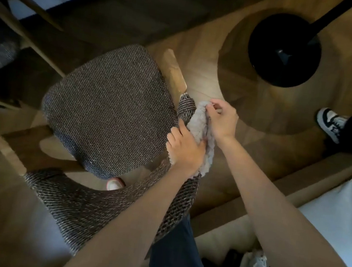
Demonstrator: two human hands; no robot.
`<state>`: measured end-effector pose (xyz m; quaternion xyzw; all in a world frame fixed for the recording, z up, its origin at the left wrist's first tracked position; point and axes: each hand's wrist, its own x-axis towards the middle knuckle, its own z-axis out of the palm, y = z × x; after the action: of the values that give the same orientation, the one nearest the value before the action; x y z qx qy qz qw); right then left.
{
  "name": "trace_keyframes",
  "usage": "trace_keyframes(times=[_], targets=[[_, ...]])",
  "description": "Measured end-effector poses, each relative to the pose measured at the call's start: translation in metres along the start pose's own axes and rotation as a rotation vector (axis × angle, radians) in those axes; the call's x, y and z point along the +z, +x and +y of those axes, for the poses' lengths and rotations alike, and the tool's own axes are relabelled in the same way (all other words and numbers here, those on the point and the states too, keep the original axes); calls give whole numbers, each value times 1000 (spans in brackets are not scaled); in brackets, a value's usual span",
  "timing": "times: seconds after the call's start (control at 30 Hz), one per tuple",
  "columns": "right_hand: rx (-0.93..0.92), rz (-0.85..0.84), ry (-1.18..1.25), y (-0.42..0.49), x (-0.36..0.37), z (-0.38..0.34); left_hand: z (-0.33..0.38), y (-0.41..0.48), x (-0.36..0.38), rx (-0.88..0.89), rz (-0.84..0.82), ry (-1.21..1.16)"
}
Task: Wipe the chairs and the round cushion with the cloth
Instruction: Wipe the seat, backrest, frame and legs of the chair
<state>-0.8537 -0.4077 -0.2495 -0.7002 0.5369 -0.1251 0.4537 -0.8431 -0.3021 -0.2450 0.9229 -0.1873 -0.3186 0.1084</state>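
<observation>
Both hands hold the fluffy pale grey cloth [201, 134] against the curved backrest of the brown woven-fabric chair [111, 112]: the left hand [185, 149] presses it flat with closed fingers, the right hand [222, 119] pinches its upper end. Step in hand, judged: wiping the backrest's right arm. Next, the cloth likely needs sliding along the rim. Both forearms extend forward and down. Beyond, a black round base [284, 50] stands on the wooden floor [251, 111].

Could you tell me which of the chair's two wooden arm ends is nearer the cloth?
The upper wooden arm end, just above the cloth; the other lies across the seat.
</observation>
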Motion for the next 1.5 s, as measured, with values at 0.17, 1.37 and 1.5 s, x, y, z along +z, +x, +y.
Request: trace_keyframes(times=[0.17,1.37,1.5], targets=[[-27,-50,5,40,19,-7,11,44,9,-45,56,-2],[69,-343,481,-9,29,-134,-83,49,-181,29,11,-1035],[143,-438,638,-68,22,-146,-123,-21,-198,120,2,-952]])
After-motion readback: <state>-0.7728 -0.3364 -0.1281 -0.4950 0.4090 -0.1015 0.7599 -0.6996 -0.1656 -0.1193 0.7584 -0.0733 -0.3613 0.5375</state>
